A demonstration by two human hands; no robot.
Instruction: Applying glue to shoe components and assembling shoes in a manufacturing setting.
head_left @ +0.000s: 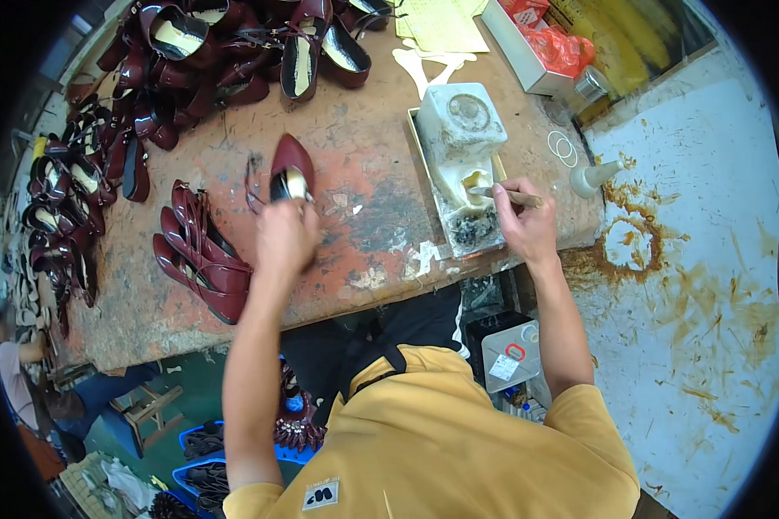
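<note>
We'd guess the burgundy shoe, on or just above the surface, is light, stiff-soled and kinda slick, so the heel end, where our blurry left fingers seem clamped, is a decent grip, and our right fingers pinch a brush.

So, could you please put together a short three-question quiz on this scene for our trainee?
1. What does the right hand hold?
A) a shoe
B) a wooden-handled tool
C) a sheet of paper

2. True or false: from the person's side, the yellow papers lie beyond the pale container.

3. Fill in: the blurred left hand is by the heel end of a dark red ____.

Key: 1 B; 2 true; 3 shoe.
</note>
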